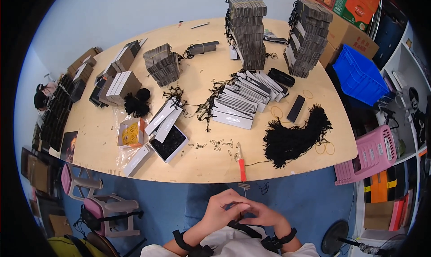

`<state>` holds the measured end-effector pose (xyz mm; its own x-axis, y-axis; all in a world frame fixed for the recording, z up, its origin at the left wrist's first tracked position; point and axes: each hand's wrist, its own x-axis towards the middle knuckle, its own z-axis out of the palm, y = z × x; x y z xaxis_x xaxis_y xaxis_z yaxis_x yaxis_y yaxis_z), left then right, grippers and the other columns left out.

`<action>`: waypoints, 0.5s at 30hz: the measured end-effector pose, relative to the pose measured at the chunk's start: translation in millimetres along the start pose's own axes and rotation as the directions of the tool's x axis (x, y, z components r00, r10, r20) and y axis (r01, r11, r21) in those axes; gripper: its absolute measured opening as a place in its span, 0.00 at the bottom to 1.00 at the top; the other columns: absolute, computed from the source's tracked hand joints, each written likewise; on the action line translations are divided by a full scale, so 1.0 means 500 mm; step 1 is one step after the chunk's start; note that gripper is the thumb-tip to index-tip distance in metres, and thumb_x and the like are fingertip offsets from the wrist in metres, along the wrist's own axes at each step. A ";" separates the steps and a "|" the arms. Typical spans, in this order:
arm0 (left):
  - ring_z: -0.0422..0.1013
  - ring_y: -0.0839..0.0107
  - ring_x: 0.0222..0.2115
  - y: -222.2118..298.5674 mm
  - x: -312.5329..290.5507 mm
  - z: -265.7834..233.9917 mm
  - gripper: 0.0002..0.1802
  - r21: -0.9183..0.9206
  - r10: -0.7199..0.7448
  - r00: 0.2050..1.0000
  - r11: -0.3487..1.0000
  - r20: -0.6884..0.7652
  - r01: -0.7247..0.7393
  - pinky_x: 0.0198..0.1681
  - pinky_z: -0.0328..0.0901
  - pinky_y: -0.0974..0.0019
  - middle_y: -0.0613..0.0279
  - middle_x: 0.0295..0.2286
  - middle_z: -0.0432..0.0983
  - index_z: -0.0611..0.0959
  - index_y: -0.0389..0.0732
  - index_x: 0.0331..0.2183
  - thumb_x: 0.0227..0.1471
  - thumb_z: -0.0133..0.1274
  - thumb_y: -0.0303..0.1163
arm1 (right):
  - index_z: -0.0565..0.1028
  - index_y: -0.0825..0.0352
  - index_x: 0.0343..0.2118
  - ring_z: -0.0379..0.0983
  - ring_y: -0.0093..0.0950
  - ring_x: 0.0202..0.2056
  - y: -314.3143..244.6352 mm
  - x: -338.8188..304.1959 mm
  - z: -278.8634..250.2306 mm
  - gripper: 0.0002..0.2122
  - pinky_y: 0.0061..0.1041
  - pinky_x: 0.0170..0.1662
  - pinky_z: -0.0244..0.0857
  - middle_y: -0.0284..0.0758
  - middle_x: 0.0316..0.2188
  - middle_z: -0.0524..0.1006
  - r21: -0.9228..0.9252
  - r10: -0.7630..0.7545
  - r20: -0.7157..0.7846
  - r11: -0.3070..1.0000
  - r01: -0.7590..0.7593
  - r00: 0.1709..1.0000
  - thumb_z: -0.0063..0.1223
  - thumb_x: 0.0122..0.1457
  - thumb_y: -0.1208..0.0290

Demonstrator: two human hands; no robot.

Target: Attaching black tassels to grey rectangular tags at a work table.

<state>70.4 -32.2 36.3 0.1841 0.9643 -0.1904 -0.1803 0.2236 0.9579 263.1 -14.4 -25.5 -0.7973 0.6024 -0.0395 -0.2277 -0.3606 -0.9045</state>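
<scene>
My left hand (pixel 224 208) and my right hand (pixel 264 214) meet in front of my lap, just below the table's front edge. Both are closed, with fingertips together; a small dark bit shows between them, too hidden to name. Nearest on the table (pixel 202 171) lies a red-handled tool (pixel 242 169), its tip pointing away. By its handle end is a small grey-brown piece (pixel 244 185) at the edge. Several small metal clips (pixel 217 144) are scattered beyond. To the right spreads a bundle of black cords (pixel 294 140). White-and-grey tags with black strings (pixel 242 102) lie fanned in the middle.
Tall stacks of grey tags (pixel 247 32) stand at the back. On the left are an open box of yellow rubber bands (pixel 131 133) and a white box of black bits (pixel 169 145). A blue crate (pixel 359 75), a pink stool (pixel 368 153) and shelves flank the right side.
</scene>
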 end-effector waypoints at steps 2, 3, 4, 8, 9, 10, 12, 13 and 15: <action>0.72 0.74 0.29 0.008 0.016 -0.004 0.07 0.136 0.192 0.981 0.973 -0.025 -0.187 0.33 0.67 0.73 0.59 0.30 0.76 0.85 0.33 0.33 0.48 0.59 0.17 | 0.68 0.68 0.54 0.72 0.22 0.47 0.015 0.006 -0.001 0.20 0.25 0.56 0.58 0.34 0.44 0.77 -0.145 0.172 0.078 0.976 -0.160 0.982 0.56 0.58 0.74; 0.72 0.75 0.30 0.010 0.019 -0.008 0.07 0.095 0.253 0.963 0.965 -0.097 -0.244 0.33 0.67 0.74 0.60 0.30 0.76 0.85 0.33 0.33 0.48 0.59 0.18 | 0.70 0.66 0.51 0.74 0.18 0.41 0.017 0.008 0.008 0.18 0.22 0.53 0.57 0.30 0.34 0.80 -0.266 0.190 0.036 0.948 -0.174 0.981 0.56 0.59 0.69; 0.72 0.76 0.31 0.012 0.022 -0.013 0.06 0.058 0.308 0.936 0.952 -0.172 -0.302 0.33 0.67 0.74 0.60 0.31 0.76 0.85 0.34 0.33 0.49 0.59 0.20 | 0.70 0.66 0.51 0.74 0.18 0.41 0.021 0.008 0.007 0.18 0.22 0.53 0.57 0.30 0.34 0.80 -0.266 0.191 0.037 0.948 -0.174 0.981 0.56 0.59 0.69; 0.72 0.78 0.30 0.025 0.041 -0.054 0.04 0.022 0.378 0.810 0.911 -0.448 -0.413 0.36 0.66 0.75 0.62 0.30 0.77 0.83 0.34 0.32 0.50 0.59 0.20 | 0.70 0.66 0.51 0.74 0.15 0.29 0.027 0.000 0.000 0.18 0.20 0.44 0.60 0.29 0.25 0.79 -0.230 0.384 0.053 0.903 -0.363 0.922 0.55 0.60 0.68; 0.72 0.78 0.30 0.021 0.045 -0.067 0.04 0.020 0.376 0.810 0.911 -0.449 -0.412 0.36 0.66 0.75 0.62 0.30 0.77 0.83 0.34 0.32 0.50 0.59 0.20 | 0.70 0.67 0.51 0.73 0.15 0.26 0.009 0.001 -0.001 0.17 0.19 0.39 0.62 0.29 0.24 0.78 -0.102 0.372 0.030 0.924 -0.368 0.928 0.55 0.60 0.69; 0.72 0.78 0.29 0.016 0.049 -0.083 0.04 0.045 0.380 0.774 0.908 -0.507 -0.416 0.36 0.66 0.75 0.63 0.29 0.76 0.82 0.34 0.32 0.51 0.59 0.21 | 0.69 0.68 0.50 0.72 0.16 0.23 -0.009 0.003 -0.001 0.16 0.18 0.33 0.64 0.30 0.23 0.77 0.027 0.363 0.008 0.931 -0.363 0.932 0.54 0.61 0.70; 0.71 0.78 0.29 0.012 0.050 -0.105 0.04 0.069 0.385 0.733 0.904 -0.561 -0.422 0.35 0.65 0.76 0.64 0.29 0.76 0.82 0.34 0.32 0.52 0.58 0.23 | 0.68 0.70 0.49 0.69 0.16 0.20 -0.033 0.004 -0.007 0.14 0.16 0.24 0.63 0.31 0.22 0.75 -0.044 0.336 -0.064 0.940 -0.339 0.940 0.53 0.62 0.72; 0.71 0.78 0.29 0.012 0.049 -0.113 0.06 0.076 0.359 0.718 0.916 -0.597 -0.395 0.35 0.65 0.76 0.64 0.28 0.76 0.82 0.34 0.32 0.53 0.59 0.26 | 0.68 0.70 0.49 0.70 0.16 0.21 -0.041 0.003 -0.014 0.14 0.16 0.25 0.64 0.32 0.23 0.76 -0.062 0.315 -0.118 0.944 -0.324 0.942 0.52 0.62 0.73; 0.69 0.79 0.28 0.012 0.048 -0.127 0.08 0.090 0.324 0.689 0.931 -0.648 -0.353 0.36 0.64 0.76 0.66 0.27 0.76 0.81 0.34 0.32 0.54 0.59 0.30 | 0.69 0.71 0.46 0.70 0.17 0.21 -0.066 0.003 -0.029 0.12 0.15 0.26 0.64 0.33 0.26 0.77 -0.122 0.264 -0.181 0.950 -0.288 0.947 0.52 0.62 0.74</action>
<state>12.2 1.3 23.6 -0.5575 0.8292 0.0398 -0.1456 -0.1449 0.9787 277.3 8.7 -2.1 -0.7140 0.6046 -0.3531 0.0813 -0.4293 -0.8995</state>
